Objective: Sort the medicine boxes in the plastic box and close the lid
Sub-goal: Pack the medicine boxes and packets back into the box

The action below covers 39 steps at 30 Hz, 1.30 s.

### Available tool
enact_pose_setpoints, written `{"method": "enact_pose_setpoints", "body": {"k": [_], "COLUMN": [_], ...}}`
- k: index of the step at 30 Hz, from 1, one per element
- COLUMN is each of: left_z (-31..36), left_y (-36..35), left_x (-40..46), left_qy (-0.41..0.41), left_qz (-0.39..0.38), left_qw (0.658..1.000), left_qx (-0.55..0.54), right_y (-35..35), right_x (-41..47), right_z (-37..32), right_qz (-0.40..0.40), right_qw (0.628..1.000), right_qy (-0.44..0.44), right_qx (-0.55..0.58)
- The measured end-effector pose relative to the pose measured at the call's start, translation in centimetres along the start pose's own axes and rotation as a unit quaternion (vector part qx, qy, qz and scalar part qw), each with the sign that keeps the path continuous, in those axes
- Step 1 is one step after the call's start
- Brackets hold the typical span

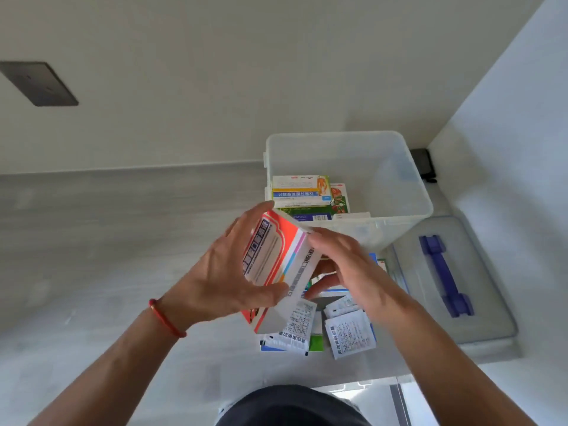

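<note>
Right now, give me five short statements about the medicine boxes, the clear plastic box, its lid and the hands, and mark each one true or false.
1. The clear plastic storage box is open, with no lid on it. True.
2. The translucent lid with the blue handle lies to the left of the storage box. False: it lies on the counter to the right of it.
3. The left hand grips an orange and white medicine box. True.
4. The storage box holds nothing. False: several stacked medicine boxes lie along its left side.
5. The right hand rests on the lid. False: its fingers touch the top edge of the orange and white medicine box.
</note>
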State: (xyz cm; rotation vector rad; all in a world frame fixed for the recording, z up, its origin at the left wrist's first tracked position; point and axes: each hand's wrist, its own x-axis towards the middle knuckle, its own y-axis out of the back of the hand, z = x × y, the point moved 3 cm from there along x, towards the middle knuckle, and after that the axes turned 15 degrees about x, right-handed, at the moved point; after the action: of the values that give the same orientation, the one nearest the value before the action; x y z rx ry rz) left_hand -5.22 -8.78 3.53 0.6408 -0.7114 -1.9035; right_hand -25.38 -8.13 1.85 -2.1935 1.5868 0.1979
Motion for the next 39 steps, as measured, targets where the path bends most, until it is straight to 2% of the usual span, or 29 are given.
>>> {"method": "enact_pose_setpoints", "body": {"k": [3,6,8,10,12,15,18,22,24,26,29,31,37,39], "left_z": [3.5,6.0,5.8,3.8,1.3,-0.7,-1.0,-1.0,-0.9,-0.8,-0.8,-0.9,-1.0,-1.0], "left_y": [0.3,-0.4,-1.1,-2.2,-3.6,-5.5,-5.8,-5.8,-5.8,-5.8,-5.8,-5.8,-5.9,-5.8], "left_x": [4.0,8.5,11.3,13.4,14.6,15.0,15.4,15.4,15.3,15.4,15.3,15.4,15.4,15.4], "left_qy": [-0.08,-0.136,-0.118,-0.053,0.012,0.012,0.012,0.021,0.024,0.026,0.029,0.031,0.036,0.036], "left_qz": [0.03,0.11,0.184,0.217,0.2,0.186,0.177,0.174,0.171,0.169,0.17,0.168,0.164,0.166], "left_qw": [0.996,0.984,0.974,0.968,0.965,0.941,0.929,0.923,0.922,0.921,0.921,0.92,0.915,0.914], "left_qx": [0.009,0.031,0.065,0.111,0.171,0.282,0.326,0.343,0.348,0.349,0.35,0.352,0.367,0.368], "right_y": [2.3,6.0,9.1,12.1,15.0,17.5,18.4,19.1,19.2,19.2,19.0,18.8,17.9,17.9], "right_x": [-0.9,-1.1,-0.6,0.3,2.2,6.0,9.8,13.4,14.5,14.9,14.8,14.5,14.5,14.1], "right_z": [-4.3,-7.8,-9.9,-11.5,-12.0,-10.5,-6.9,-3.1,-2.3,-2.2,-2.6,-2.6,-2.9,-3.5], "right_qz": [0.024,0.128,0.202,0.265,0.324,0.383,0.368,0.323,0.293,0.284,0.267,0.268,0.249,0.241], "right_qw": [0.999,0.985,0.965,0.941,0.917,0.876,0.852,0.869,0.861,0.835,0.769,0.736,0.656,0.662], "right_qy": [0.045,0.107,0.15,0.178,0.172,0.116,0.015,-0.09,-0.141,-0.142,-0.089,-0.075,-0.112,-0.111], "right_qx": [-0.007,-0.045,-0.068,-0.11,-0.155,-0.27,-0.372,-0.365,-0.39,-0.45,-0.574,-0.617,-0.704,-0.701]}}
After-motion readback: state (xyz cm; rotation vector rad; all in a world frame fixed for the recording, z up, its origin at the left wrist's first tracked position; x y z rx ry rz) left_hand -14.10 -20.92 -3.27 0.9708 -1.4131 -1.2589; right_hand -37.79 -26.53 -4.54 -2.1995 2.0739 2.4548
